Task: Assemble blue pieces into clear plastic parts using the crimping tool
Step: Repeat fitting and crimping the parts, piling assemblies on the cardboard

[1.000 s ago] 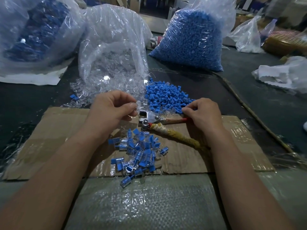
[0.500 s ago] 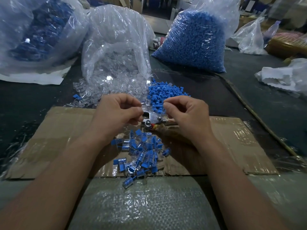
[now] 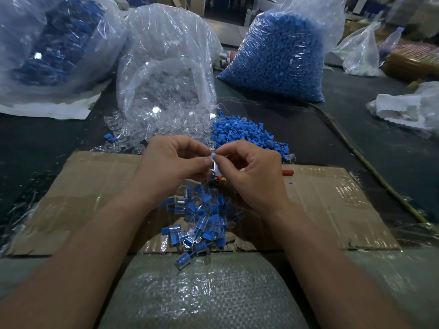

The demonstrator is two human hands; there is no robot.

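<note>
My left hand [image 3: 177,162] and my right hand [image 3: 251,172] meet above the cardboard sheet [image 3: 90,193], fingertips pinching one small clear plastic part [image 3: 214,159] between them. Whether a blue piece sits in it is hidden by my fingers. The crimping tool [image 3: 287,172] lies on the cardboard under my right hand; only its red handle tip and a bit of its head show. A heap of assembled blue-and-clear parts [image 3: 202,222] lies below my hands. Loose blue pieces [image 3: 247,131] and loose clear parts [image 3: 147,129] are piled just beyond.
An open bag of clear parts [image 3: 166,67] stands behind the piles. A full bag of blue pieces [image 3: 282,53] stands at the back right, another filled bag [image 3: 47,43] at the back left. Crumpled white plastic [image 3: 408,108] lies far right. A woven sack [image 3: 204,293] covers the near edge.
My right hand left the tool handle, moved left and came up to my left hand. Both now pinch the clear part together. The tool stays on the cardboard.
</note>
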